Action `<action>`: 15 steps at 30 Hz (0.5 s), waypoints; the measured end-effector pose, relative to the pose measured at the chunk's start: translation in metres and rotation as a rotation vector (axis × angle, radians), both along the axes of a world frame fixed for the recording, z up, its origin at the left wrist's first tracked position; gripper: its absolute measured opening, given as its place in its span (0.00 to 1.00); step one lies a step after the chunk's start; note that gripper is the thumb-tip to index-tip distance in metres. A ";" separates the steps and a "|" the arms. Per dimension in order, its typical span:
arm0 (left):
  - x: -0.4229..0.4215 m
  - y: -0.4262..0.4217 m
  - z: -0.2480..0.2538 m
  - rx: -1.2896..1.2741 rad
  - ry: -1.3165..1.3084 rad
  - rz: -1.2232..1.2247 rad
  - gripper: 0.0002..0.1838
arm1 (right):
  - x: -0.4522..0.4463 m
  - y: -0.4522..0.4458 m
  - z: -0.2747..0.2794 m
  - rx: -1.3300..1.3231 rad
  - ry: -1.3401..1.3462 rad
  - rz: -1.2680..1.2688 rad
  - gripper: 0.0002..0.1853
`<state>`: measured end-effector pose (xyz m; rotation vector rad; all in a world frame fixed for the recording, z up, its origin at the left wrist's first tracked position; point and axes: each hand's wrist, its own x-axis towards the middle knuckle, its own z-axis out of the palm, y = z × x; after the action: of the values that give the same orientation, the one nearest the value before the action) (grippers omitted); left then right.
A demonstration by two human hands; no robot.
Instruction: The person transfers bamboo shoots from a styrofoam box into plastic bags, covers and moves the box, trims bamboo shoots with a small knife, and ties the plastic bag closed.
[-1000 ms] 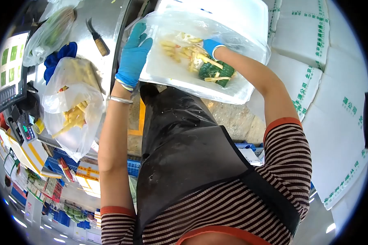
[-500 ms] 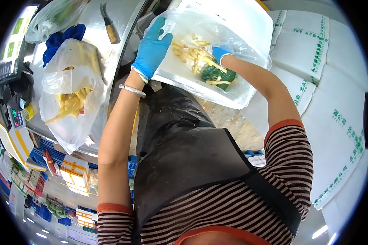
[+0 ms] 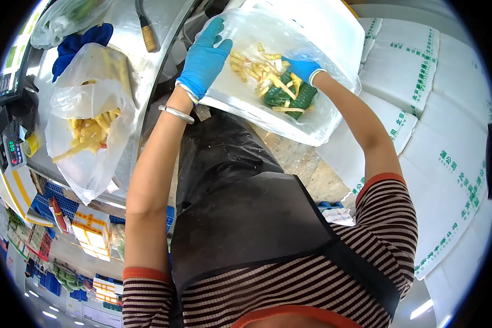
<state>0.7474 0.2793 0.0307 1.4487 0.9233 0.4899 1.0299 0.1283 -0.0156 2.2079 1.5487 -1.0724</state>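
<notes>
- The left hand (image 3: 203, 63) is open wide in a blue glove, with its thumb poking out to the side. It is at the left edge of the white box (image 3: 246, 116), by the clear liner (image 3: 331, 63) (I cannot tell how hard it presses).
- The right hand (image 3: 302, 68), in a blue glove too, is down inside the box. Its fingertips are at the yellow bits (image 3: 276, 81) (I cannot tell if they pinch one).
- The yellow bits lie in a messy heap in the lined box. A few long ones lie over the green bundle (image 3: 303, 99), just below the right hand.
- A silver bangle (image 3: 175, 113) is on the left wrist.
- To the left is a shiny metal worktop (image 3: 167, 19). A big bag (image 3: 87, 175) sits on it, with more yellow bits inside (you can see them through the plastic).
- A blue cloth (image 3: 79, 46) lies just above the big bag, next to a bag with something green (image 3: 71, 19).
- A knife (image 3: 148, 38) with a wooden handle lies near the worktop's edge.
- A scale (image 3: 12, 147) with green numbers is at the far left.
- White packs (image 3: 443, 142) with green writing are piled on the right.
- The person wears a dark apron (image 3: 240, 218) over a stripy top.
</notes>
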 end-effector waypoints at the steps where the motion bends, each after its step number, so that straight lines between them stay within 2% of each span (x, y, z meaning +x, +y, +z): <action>1: 0.002 0.000 0.002 -0.008 0.019 0.002 0.27 | -0.005 0.008 0.002 -0.020 -0.027 0.122 0.19; 5: 0.008 -0.004 0.002 -0.016 0.008 0.013 0.26 | -0.020 0.011 -0.055 0.092 -0.193 0.085 0.17; 6: 0.007 -0.005 0.004 -0.022 0.000 0.013 0.26 | -0.022 0.003 -0.065 0.297 -0.202 0.108 0.17; 8: 0.007 -0.005 0.008 -0.033 -0.018 0.010 0.25 | -0.019 0.004 -0.080 0.263 -0.190 0.116 0.16; 9: 0.006 -0.003 0.007 -0.018 -0.011 0.003 0.25 | -0.023 0.010 -0.070 0.245 -0.188 0.121 0.15; 10: 0.004 -0.002 0.005 -0.007 -0.008 -0.006 0.25 | -0.026 0.015 -0.059 0.035 -0.068 -0.041 0.18; 13: 0.004 0.002 0.011 -0.118 -0.075 -0.001 0.26 | -0.044 0.015 -0.029 0.052 0.153 -0.116 0.22; 15: 0.005 0.007 0.010 -0.091 -0.084 -0.009 0.27 | -0.061 0.018 -0.028 0.173 0.210 -0.190 0.25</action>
<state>0.7524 0.2859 0.0403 1.3394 0.8617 0.4924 0.9689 0.1461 -0.0431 2.4689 1.5938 -1.3086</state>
